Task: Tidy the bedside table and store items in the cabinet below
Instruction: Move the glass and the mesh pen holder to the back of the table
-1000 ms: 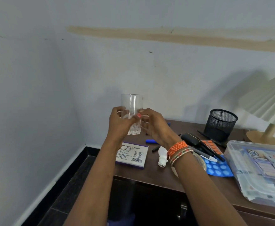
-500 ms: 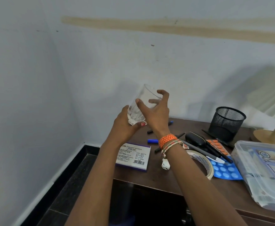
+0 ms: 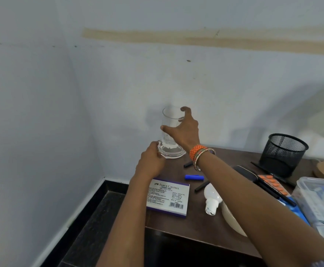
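Note:
A clear drinking glass [image 3: 169,122] stands upright at the far left corner of the dark wooden bedside table [image 3: 195,222]. My left hand [image 3: 151,162] grips its thick base from the near side. My right hand [image 3: 186,130] curls round its upper body, thumb in front, a finger over the rim. Orange bangles ring my right wrist. The cabinet below the table is dark and mostly hidden.
On the table lie a Faber-Castell stamp pad box [image 3: 168,197], a blue pen cap [image 3: 194,177], a white bulb [image 3: 212,199], a tape roll [image 3: 232,220], pens, an orange pill strip [image 3: 272,185], a black mesh cup [image 3: 283,153] and a clear plastic box [image 3: 322,207]. Walls close in left and behind.
The glass was held tilted in the air between both hands; it has come down and back, upright, onto the table's far left corner. Both hands stay on it.

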The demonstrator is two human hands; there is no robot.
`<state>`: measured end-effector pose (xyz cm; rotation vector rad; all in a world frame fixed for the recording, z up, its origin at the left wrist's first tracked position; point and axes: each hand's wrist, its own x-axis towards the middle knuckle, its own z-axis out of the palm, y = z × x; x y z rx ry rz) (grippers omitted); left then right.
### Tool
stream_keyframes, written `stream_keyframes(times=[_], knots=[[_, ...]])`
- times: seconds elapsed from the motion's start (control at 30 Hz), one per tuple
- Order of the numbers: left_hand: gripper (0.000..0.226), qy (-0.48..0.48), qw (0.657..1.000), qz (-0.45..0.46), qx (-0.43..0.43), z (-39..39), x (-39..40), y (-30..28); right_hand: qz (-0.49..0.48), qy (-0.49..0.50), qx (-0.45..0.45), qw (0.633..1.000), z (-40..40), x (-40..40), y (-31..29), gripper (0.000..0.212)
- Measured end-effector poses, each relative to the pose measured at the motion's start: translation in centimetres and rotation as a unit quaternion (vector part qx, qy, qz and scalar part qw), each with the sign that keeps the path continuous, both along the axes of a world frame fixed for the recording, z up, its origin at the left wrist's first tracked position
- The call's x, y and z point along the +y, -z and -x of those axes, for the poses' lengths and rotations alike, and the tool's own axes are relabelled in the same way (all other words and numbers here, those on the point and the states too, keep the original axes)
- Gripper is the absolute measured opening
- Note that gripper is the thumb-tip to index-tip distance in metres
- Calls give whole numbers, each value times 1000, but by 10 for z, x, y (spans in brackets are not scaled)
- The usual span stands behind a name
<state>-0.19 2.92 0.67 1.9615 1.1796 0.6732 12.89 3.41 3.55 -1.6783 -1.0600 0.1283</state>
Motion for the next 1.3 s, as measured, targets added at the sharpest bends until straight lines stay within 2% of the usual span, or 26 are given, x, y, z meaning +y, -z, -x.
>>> stream_keyframes(times=[0.23, 0.77, 1.0, 1.17, 1.3], knots=[[43, -30, 999, -12, -19, 5, 5, -1, 19, 8, -3, 1000, -3, 8, 10, 86], [35, -28, 999, -23, 14, 6, 14, 6, 49, 8, 2, 999, -6, 14, 23, 89], [40, -21, 999, -27, 30, 5, 14, 7, 58, 4, -35, 998, -3, 11, 25, 90], [42, -15, 999, -38, 35, 5, 11, 5, 98, 21, -67, 993, 2, 9, 25, 92], [41, -14, 998, -54, 35, 5, 8, 1, 125, 21, -88, 988, 3, 4, 16, 103]])
